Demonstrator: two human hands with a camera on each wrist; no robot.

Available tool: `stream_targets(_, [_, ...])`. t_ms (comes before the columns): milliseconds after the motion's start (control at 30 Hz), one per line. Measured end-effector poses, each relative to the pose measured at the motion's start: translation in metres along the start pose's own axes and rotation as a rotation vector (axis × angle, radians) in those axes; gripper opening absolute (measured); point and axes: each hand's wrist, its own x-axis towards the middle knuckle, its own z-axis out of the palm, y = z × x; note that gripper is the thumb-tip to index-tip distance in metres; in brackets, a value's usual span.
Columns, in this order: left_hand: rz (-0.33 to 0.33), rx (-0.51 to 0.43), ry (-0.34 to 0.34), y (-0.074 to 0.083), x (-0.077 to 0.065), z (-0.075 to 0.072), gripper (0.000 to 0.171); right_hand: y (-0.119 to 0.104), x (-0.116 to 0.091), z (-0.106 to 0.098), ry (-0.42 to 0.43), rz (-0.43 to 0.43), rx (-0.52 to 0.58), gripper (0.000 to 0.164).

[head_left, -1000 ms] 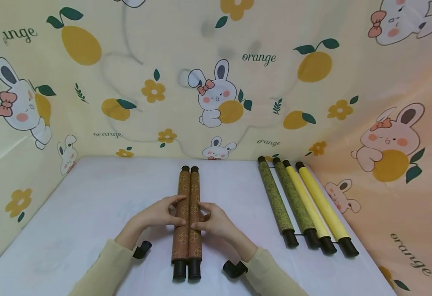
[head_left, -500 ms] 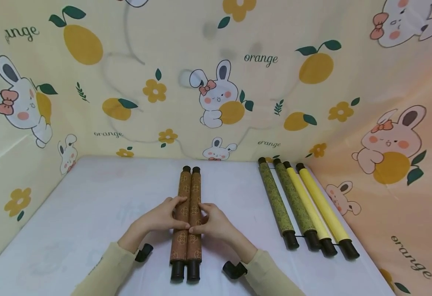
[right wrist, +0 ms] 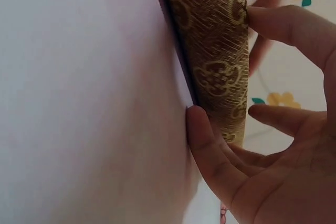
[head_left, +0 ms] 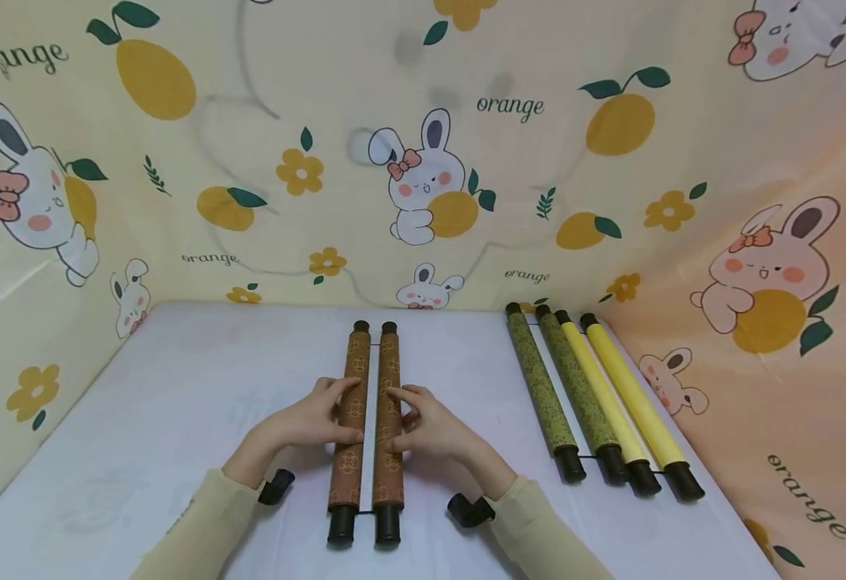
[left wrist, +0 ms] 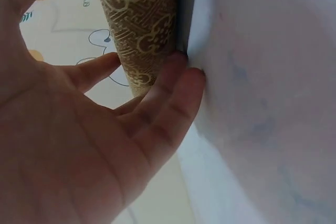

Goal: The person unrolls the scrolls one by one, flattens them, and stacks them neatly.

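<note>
A brown scroll with gold flower patterns and black end knobs lies at the table's middle, its left roll [head_left: 349,474] and right roll [head_left: 389,479] slightly apart. A narrow pale strip [head_left: 370,403] shows between them, with thin dark lines across at both ends. My left hand [head_left: 310,417] grips the left roll, thumb on top; in the left wrist view its fingers [left wrist: 176,103] curl under the roll's outer side. My right hand [head_left: 437,427] holds the right roll likewise, with its lower fingers [right wrist: 210,150] at the roll's underside against the white surface.
To the right lie a green scroll [head_left: 542,387] and a yellow scroll [head_left: 636,395], each on two rolls with black knobs, close side by side. A cloth printed with rabbits and oranges [head_left: 423,177] walls the white table [head_left: 198,387] at back and sides.
Half a second ago the two brown rolls lay against each other with thumbs nearly meeting. They have now parted, the right roll shifting right and the left one slightly left, each still held.
</note>
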Motion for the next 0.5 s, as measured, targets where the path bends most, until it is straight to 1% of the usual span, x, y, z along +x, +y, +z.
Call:
stream_targets(33, [-0.004,-0.004,-0.001,-0.0004,0.0000,-0.0005,0.098,0.0010,-0.0003,-0.0010,-0.004,-0.002,-0.008,0.093])
stream_targets(133, [0.014,-0.009,-0.010,-0.0018,-0.0001,-0.0021,0.096,0.0033,-0.0003,-0.0036,-0.024,-0.023,-0.029,0.092])
stream_targets(233, [0.063,0.001,-0.018,-0.0043,0.0007,-0.0027,0.088,0.0032,-0.0001,-0.0056,-0.043,-0.040,-0.056,0.089])
stream_targets(300, [0.097,0.015,-0.021,-0.0056,0.0012,-0.0032,0.082,0.0019,-0.0002,-0.0067,-0.039,-0.040,-0.086,0.086])
stream_targets(333, [0.103,0.025,-0.017,-0.0060,0.0014,-0.0030,0.079,0.0011,-0.0005,-0.0070,-0.034,-0.034,-0.099,0.085])
stream_targets(400, [0.097,0.056,0.001,-0.0059,0.0023,-0.0022,0.076,-0.0006,-0.0015,-0.0074,-0.014,-0.025,-0.128,0.082])
stream_targets(500, [0.062,0.105,0.040,-0.0035,0.0023,-0.0003,0.074,-0.0012,-0.0027,-0.0067,0.017,-0.015,-0.155,0.079])
